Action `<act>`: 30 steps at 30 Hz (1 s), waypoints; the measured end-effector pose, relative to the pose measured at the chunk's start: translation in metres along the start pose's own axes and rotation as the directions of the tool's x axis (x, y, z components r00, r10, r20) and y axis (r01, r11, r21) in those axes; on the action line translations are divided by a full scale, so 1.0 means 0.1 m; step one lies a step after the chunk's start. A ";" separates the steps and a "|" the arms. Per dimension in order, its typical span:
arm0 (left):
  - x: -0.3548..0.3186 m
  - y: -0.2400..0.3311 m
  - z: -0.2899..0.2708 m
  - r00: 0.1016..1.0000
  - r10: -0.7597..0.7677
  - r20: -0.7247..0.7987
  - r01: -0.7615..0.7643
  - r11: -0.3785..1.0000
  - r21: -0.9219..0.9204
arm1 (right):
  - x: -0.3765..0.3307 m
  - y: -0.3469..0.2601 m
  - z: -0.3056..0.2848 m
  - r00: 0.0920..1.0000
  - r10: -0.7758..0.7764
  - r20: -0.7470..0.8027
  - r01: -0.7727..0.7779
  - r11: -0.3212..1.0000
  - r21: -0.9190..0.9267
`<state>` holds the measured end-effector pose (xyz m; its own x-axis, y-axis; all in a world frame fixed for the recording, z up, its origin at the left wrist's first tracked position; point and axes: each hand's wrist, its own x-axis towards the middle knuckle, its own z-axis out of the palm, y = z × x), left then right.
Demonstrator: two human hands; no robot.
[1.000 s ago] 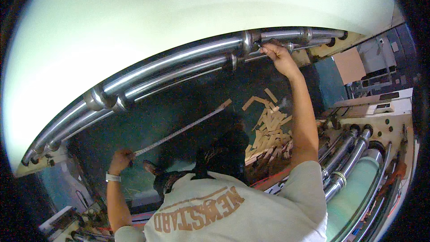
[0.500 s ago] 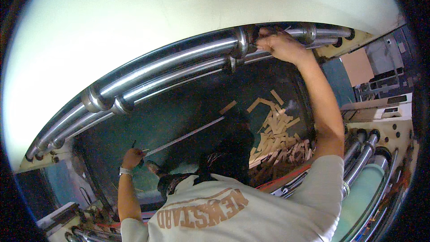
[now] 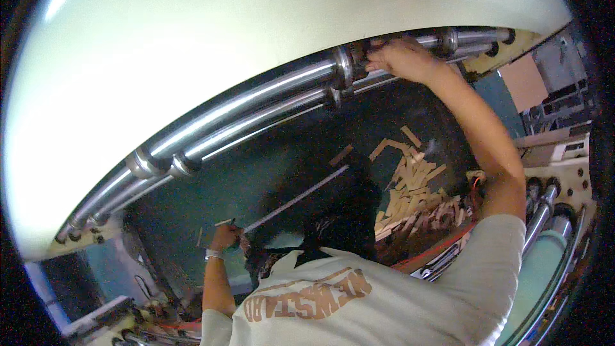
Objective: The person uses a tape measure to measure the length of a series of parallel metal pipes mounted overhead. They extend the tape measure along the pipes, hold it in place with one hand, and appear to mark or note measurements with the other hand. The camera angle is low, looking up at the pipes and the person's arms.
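Note:
My right hand reaches up to the upper metal shaft, its bent fingertips bunched against a dark fitting beside the shiny collar. Whatever they pinch is hidden behind the fingers. Low on the left, my left hand is closed, and a thin pale strip pokes out above the fingers. Close beside that hand lies the lower end of a long, narrow ruler-like strip. It slants up to the right across the dark green surface.
A second shaft runs below the upper one, under a big pale curved cylinder. Cut cardboard strips lie heaped on the right. A pale green roller and metal rods stand at the lower right.
The whole view has shifted, so most things appear farther right. My right hand stays at the shaft fitting. My left hand has turned slightly, and the dark thin item above it no longer shows.

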<state>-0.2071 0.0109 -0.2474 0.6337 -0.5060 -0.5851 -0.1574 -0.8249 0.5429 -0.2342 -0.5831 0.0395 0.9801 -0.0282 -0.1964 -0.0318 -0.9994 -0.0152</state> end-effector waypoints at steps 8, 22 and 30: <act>0.11 0.46 -0.57 0.982 -0.048 0.183 0.015 0.983 0.181 | -0.18 -0.35 0.96 0.711 0.439 -0.550 -0.273 0.892 0.359; 0.15 0.34 -0.63 0.985 0.170 0.040 -0.173 0.981 0.091 | -0.02 -0.64 1.18 0.353 0.609 -0.711 -0.362 0.789 0.497; 0.38 2.16 -0.83 0.965 0.253 0.074 -0.263 0.945 0.194 | -0.43 -0.26 0.73 0.470 0.385 -0.794 -0.056 0.911 0.408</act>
<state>-0.1546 -0.1654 -0.1025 0.5155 -0.7156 -0.4714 -0.4625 -0.6954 0.5500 -0.2903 -0.5548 -0.0235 0.6036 -0.4149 0.6808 -0.1642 -0.9003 -0.4031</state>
